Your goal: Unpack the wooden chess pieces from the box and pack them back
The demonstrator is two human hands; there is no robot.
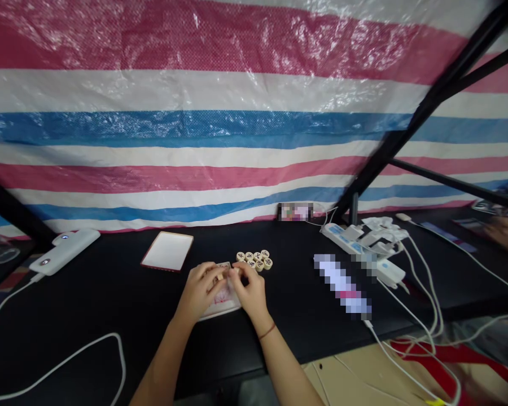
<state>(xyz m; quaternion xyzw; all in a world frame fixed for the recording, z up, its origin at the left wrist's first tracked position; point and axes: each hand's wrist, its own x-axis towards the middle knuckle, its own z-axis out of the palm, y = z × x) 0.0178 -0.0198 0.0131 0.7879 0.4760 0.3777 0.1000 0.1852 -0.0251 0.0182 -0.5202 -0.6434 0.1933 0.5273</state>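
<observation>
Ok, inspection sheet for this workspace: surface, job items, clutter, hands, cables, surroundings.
Surface: black tabletop, edge visible in front.
Job items: shallow box between the hands; round marked pieces clustered behind; red-edged white tray apart, left.
Clutter: white device far left; power strip with plugs and a pixelated item, right.
Hands: left hand and right hand over the box; grip unclear.
Cables: white cables, both sides; some hang past the edge at right.
Surroundings: striped sheet, black frame; another person's hand, far right.
</observation>
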